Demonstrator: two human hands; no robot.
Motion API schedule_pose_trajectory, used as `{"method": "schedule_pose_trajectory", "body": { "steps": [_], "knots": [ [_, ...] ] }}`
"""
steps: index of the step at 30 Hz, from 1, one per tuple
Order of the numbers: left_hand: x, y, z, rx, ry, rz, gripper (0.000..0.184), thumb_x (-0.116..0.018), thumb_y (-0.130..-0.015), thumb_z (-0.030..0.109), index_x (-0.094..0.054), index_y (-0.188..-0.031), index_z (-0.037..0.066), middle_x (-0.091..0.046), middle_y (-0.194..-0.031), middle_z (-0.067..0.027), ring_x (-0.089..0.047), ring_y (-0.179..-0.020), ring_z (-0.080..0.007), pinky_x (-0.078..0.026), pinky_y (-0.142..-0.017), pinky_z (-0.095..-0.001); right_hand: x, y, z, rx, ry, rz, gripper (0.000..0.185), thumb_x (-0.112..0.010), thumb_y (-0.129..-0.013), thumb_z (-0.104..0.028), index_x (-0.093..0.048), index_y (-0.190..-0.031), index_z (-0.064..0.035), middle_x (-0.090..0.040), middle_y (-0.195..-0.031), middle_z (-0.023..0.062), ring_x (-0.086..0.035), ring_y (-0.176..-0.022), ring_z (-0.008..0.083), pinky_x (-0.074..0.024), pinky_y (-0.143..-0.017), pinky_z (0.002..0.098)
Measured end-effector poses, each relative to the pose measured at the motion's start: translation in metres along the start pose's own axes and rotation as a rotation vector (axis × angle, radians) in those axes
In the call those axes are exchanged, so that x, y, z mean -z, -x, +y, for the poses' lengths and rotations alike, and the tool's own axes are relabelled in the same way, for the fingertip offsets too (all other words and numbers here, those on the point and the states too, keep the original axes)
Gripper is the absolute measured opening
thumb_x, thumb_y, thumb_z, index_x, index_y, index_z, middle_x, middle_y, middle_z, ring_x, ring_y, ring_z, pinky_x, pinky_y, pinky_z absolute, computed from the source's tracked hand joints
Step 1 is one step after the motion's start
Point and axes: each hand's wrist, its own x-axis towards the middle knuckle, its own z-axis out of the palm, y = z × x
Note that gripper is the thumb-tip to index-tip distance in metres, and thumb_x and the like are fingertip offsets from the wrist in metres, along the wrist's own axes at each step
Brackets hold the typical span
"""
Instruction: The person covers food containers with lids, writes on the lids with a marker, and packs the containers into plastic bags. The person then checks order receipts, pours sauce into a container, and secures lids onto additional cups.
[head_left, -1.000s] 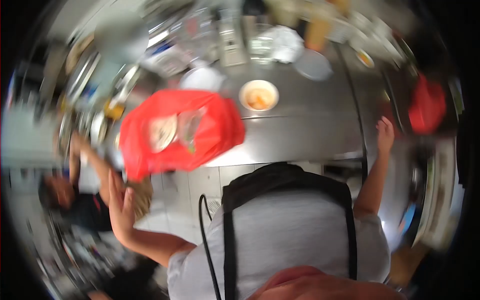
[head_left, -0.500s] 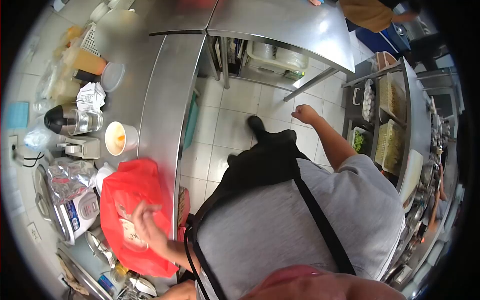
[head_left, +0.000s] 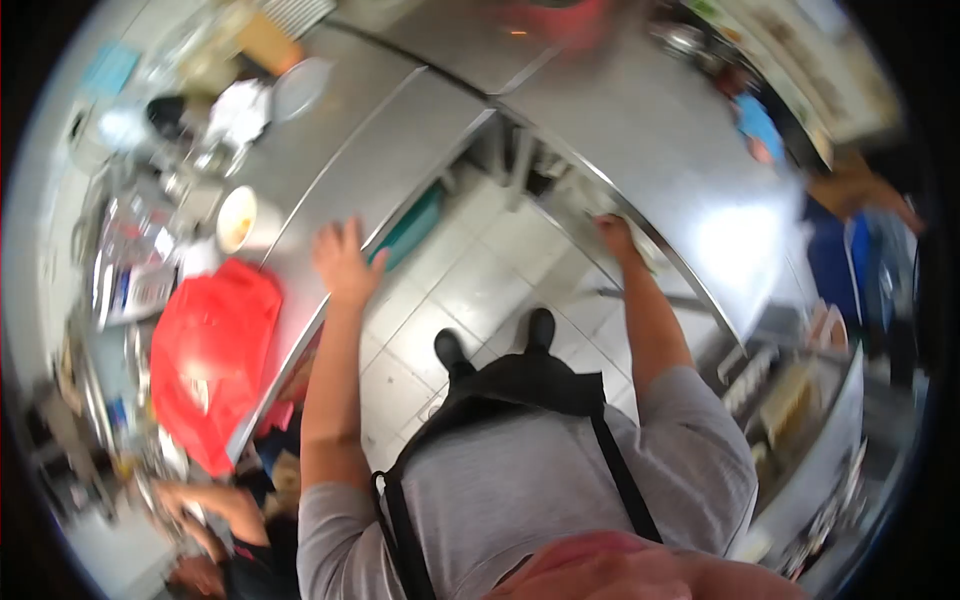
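My left hand (head_left: 345, 265) has its fingers spread at the edge of the steel counter (head_left: 345, 170); whether it rests on the metal or hovers just over it, I cannot tell. Nothing is in it. Close by stand a white tub (head_left: 247, 218) with a bit of orange inside and a red plastic bag (head_left: 215, 345) with a pale patch on its side. My right hand (head_left: 617, 237) hangs beside the edge of the other steel table (head_left: 660, 150). Its fingers look curled in, though blurred, and I see nothing held in them.
Another person's arms (head_left: 215, 505) are at lower left. At upper right, a person's hand with a blue cloth (head_left: 757, 130) is at the far table side. A teal bin (head_left: 408, 235) sits under the counter. Tiled floor (head_left: 455, 285) lies around my boots. A shelf unit (head_left: 815, 420) stands right.
My view has turned. My left hand has moved from over the red bag to the counter edge, fingers spread. My right hand is now by the table edge. Another person shows at lower left.
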Motion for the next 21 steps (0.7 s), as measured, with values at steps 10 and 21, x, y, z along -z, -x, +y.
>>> {"method": "schedule_pose_trajectory", "body": {
  "steps": [10,21],
  "knots": [
    [-0.002,-0.035,0.027,0.122,-0.107,0.072,0.069,-0.065,-0.058,0.044,-0.04,-0.115,0.015,-0.036,-0.115,-0.0169,-0.031,-0.108,-0.0361,-0.026,-0.088,-0.045,-0.06,-0.054,0.017,-0.285,0.117,-0.12,0.033,-0.042,-0.081,-0.032,-0.054,-0.1,-0.0083,-0.052,-0.101,0.0134,-0.05,-0.093,0.0297,-0.0404,-0.08,0.0396],
    [0.001,-0.039,0.029,0.118,-0.1,0.041,0.071,-0.065,-0.057,0.043,-0.039,-0.116,0.014,-0.036,-0.116,-0.0188,-0.031,-0.108,-0.0373,-0.026,-0.089,-0.0454,-0.145,-0.081,0.15,-0.125,0.217,-0.222,0.038,-0.027,-0.088,-0.024,-0.038,-0.118,-0.0024,-0.043,-0.117,0.0182,-0.038,-0.111,0.0289,-0.0316,-0.092,0.0332]
  ]
}}
